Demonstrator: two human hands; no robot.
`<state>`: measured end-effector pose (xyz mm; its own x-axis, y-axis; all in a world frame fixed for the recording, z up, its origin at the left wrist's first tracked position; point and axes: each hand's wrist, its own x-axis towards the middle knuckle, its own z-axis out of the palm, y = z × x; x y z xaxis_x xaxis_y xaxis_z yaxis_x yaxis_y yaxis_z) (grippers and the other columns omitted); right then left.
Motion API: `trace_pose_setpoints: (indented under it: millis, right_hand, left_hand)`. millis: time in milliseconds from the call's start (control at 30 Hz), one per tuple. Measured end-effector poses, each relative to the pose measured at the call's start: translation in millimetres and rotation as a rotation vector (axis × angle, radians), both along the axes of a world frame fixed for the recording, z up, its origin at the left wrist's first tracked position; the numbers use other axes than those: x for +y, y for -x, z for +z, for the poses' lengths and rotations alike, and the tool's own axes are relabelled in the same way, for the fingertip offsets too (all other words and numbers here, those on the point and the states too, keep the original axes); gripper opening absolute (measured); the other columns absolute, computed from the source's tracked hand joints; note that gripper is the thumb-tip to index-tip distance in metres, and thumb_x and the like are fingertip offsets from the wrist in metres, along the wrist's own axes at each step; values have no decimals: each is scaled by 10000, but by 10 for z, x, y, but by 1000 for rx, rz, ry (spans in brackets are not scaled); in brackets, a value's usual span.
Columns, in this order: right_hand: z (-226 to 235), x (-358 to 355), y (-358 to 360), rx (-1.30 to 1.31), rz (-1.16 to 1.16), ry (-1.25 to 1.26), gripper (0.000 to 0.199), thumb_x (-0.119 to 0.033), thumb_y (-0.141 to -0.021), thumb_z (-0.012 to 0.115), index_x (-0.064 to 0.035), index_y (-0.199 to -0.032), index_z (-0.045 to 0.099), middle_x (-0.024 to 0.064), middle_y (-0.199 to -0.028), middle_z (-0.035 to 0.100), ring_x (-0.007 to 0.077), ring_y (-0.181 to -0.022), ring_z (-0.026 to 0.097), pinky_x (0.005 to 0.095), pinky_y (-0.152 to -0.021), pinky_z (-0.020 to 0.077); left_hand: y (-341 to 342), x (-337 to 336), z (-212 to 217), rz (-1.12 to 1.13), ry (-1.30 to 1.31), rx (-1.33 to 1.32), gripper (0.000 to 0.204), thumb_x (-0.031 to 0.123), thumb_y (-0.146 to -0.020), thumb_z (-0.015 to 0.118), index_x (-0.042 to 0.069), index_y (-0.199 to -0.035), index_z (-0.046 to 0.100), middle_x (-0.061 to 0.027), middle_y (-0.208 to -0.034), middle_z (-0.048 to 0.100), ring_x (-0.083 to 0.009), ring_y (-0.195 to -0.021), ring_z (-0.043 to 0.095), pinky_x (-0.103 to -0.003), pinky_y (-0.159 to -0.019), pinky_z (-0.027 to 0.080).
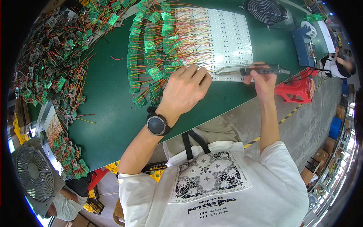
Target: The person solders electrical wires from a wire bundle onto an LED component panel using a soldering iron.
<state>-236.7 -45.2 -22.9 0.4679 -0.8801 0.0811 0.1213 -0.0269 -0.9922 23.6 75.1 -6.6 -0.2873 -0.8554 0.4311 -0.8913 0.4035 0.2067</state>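
Note:
A white perforated panel (230, 38) lies on the green table (109, 113). Red and yellow wires (193, 38) run from its left part to rows of small green circuit boards (149, 45). My left hand (185, 90), with a black watch on the wrist, is closed in a pinch at the panel's near left corner, beside the wire ends. Its fingertips and whatever they pinch are hidden. My right hand (261, 77) grips a soldering iron (242, 71) with a thin curved tube along it. The iron lies across the panel's near edge, its tip pointing toward my left fingers.
A large heap of wired boards (49, 56) covers the table's left. A second wired panel (56, 128) lies near a grey fan (34, 172). At the right are a black round grille (264, 11), a blue box (302, 47) and a red stool (295, 92). Other people sit farther off.

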Motion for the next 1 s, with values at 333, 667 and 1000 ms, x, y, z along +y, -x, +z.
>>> trace_pose_setpoints:
  millis: [333,667,1000]
  right_hand:
    - [19,9,-34,24,-3,10,199,14,-866,637,98,-1040,590,159,-802,655,217,-642,651,308,-569,514]
    - [5,-6,-20,-80,-96,-42,237,-47,-902,615,99,-1086,585,155,-768,654,214,-622,634,304,-553,469]
    - [123,-160,-187,-45,-182,-165,225,-87,-901,659,67,-1059,615,111,-768,657,173,-628,623,274,-575,467]
  left_hand:
    - [-10,-2,-10,-1,14,8,234,92,-691,618,29,-917,629,-51,-861,573,-214,-765,582,-336,-641,517]
    - [-16,-6,-36,5,40,9,205,87,-696,628,35,-894,615,-51,-856,570,-213,-749,576,-338,-627,512]
    - [-13,-1,-15,-13,97,44,167,86,-707,658,44,-853,589,-63,-821,547,-226,-737,577,-347,-605,498]
